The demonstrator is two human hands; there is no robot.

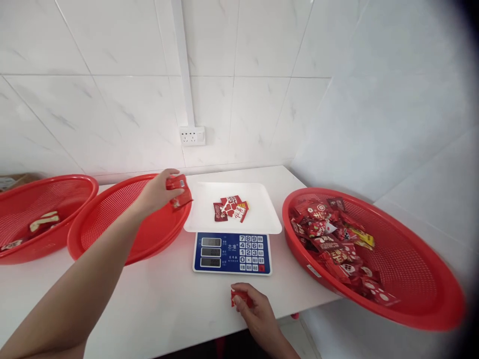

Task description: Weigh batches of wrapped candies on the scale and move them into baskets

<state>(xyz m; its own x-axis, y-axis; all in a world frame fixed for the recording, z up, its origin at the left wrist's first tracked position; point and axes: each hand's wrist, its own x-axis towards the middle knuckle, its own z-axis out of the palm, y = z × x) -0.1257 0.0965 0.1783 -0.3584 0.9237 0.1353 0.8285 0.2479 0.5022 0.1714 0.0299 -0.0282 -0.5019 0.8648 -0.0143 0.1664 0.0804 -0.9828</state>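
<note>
My left hand [159, 191] reaches out over the rim of the middle red basket [112, 224] and is closed on red packets [178, 192]. Near the table's front edge, my right hand [254, 306] is closed on a small red packet [239, 297]. Between the two hands stands a scale with a blue keypad front [232, 253] and a white tray [262, 219]. A few red packets [230, 208] lie on the tray.
A big red basket [411, 279] with several red packets [333, 239] sits at the right, overhanging the table's edge. Another red basket [22, 199] at the far left holds a few packets. A wall socket [192, 135] is on the tiled wall behind.
</note>
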